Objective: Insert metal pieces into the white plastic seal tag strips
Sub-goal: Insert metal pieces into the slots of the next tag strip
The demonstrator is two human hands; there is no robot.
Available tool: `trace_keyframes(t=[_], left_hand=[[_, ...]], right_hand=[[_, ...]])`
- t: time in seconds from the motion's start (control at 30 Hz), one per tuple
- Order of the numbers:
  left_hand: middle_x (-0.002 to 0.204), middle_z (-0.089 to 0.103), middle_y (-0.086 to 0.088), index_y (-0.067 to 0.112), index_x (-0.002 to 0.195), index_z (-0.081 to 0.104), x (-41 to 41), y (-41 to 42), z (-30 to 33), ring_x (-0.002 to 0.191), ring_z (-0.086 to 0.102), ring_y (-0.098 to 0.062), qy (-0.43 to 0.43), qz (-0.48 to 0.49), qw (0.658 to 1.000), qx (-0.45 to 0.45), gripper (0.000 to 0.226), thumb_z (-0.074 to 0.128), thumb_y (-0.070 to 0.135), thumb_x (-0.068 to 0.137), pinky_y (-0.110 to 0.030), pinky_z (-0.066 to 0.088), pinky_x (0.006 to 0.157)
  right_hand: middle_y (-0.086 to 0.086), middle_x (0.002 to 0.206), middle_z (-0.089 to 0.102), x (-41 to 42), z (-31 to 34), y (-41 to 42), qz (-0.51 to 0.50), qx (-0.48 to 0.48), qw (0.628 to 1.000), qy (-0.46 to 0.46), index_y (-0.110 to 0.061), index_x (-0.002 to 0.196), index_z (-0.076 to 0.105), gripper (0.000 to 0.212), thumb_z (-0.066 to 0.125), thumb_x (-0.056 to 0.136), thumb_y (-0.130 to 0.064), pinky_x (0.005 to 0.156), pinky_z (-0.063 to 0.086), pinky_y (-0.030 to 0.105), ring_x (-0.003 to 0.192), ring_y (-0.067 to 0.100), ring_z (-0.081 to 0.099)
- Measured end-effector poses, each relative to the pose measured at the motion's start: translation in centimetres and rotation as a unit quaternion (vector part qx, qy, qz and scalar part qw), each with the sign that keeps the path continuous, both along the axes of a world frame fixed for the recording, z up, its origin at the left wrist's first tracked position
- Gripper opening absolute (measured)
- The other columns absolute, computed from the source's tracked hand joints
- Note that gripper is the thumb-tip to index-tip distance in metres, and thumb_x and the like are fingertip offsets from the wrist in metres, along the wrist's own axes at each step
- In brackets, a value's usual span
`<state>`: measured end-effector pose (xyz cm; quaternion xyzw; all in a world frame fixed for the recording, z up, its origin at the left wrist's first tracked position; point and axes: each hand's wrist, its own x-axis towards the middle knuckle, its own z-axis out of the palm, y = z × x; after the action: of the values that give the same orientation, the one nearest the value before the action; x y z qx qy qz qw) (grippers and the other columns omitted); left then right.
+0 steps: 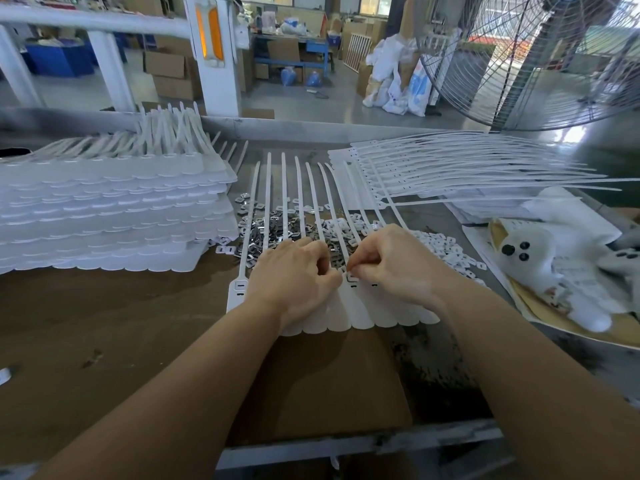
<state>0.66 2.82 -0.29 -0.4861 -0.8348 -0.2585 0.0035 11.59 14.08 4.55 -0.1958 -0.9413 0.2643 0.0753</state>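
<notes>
The row of white strips (349, 306) lies under both hands, tails pointing away, with the right hand (391, 261) pinching a small piece at a slot and the left hand (294, 271), fingers curled, steadying the adjacent strip.

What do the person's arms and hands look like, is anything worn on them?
Both forearms are bare up to the frame's lower edge: no sleeves show. The left hand and right hand wear no gloves, and no rings, watch or wristband are visible.
</notes>
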Motion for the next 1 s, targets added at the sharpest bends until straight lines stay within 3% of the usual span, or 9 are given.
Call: trace_keyframes(t=[0.13,0.33,0.5,0.67,0.83,1.0], left_hand=[[0.084,0.048,0.011,0.027,0.078,0.047,0.0,0.0,-0.1,0.086,0.042,-0.013,0.003,0.005,1.0,0.002,0.016,0.044,0.042,0.083,-0.031,0.03,0.08],[0.084,0.048,0.011,0.027,0.077,0.047,0.0,0.1,0.0,0.087,0.041,-0.014,0.002,0.007,1.0,0.0,0.016,0.044,0.041,0.083,-0.031,0.029,0.08],[0.083,0.047,0.011,0.027,0.077,0.046,0.1,0.0,0.0,0.087,0.041,-0.014,0.003,0.007,1.0,0.003,0.015,0.044,0.041,0.083,-0.032,0.03,0.081],[0.084,0.047,0.011,0.027,0.078,0.047,0.1,0.0,0.0,0.087,0.04,-0.014,0.004,0.003,1.0,-0.003,0.016,0.044,0.041,0.084,-0.032,0.031,0.082],[0.082,0.046,0.011,0.03,0.074,0.043,0.1,-0.1,0.1,0.086,0.04,-0.013,0.002,0.001,1.0,-0.006,0.016,0.042,0.043,0.082,-0.031,0.03,0.081],[0.082,0.046,0.011,0.031,0.073,0.041,0.1,-0.1,0.2,0.087,0.04,-0.013,-0.001,0.001,1.0,-0.011,0.015,0.04,0.044,0.081,-0.031,0.029,0.08]], right_hand=[[-0.008,0.081,0.064,0.1,0.1,-0.2,-0.007,-0.001,1.0,0.008,-0.014,0.091,0.075,0.013,0.065,0.084,-0.009,0.077,0.048,0.022,0.081,0.009,0.06],[-0.01,0.072,0.061,-0.2,0.0,-0.3,-0.031,-0.031,0.999,0.014,-0.012,0.087,0.076,0.011,0.068,0.081,-0.006,0.07,0.044,0.02,0.072,0.007,0.058],[-0.005,0.077,0.063,-0.4,0.1,-0.3,-0.057,-0.053,0.997,0.0,-0.012,0.082,0.076,0.01,0.072,0.076,-0.006,0.064,0.043,0.017,0.073,0.009,0.058],[-0.001,0.086,0.063,-0.6,0.4,-0.4,-0.094,-0.073,0.993,-0.02,-0.013,0.075,0.071,0.007,0.076,0.074,-0.008,0.073,0.049,0.026,0.082,0.015,0.061],[0.0,0.081,0.064,-0.8,0.7,-0.2,-0.1,-0.096,0.99,-0.04,-0.017,0.068,0.068,0.013,0.077,0.073,-0.009,0.064,0.046,0.02,0.076,0.013,0.061],[-0.001,0.065,0.064,-0.8,1.1,0.7,-0.097,-0.116,0.988,-0.043,-0.018,0.073,0.071,0.009,0.074,0.075,-0.01,0.055,0.048,0.022,0.057,0.01,0.057]])
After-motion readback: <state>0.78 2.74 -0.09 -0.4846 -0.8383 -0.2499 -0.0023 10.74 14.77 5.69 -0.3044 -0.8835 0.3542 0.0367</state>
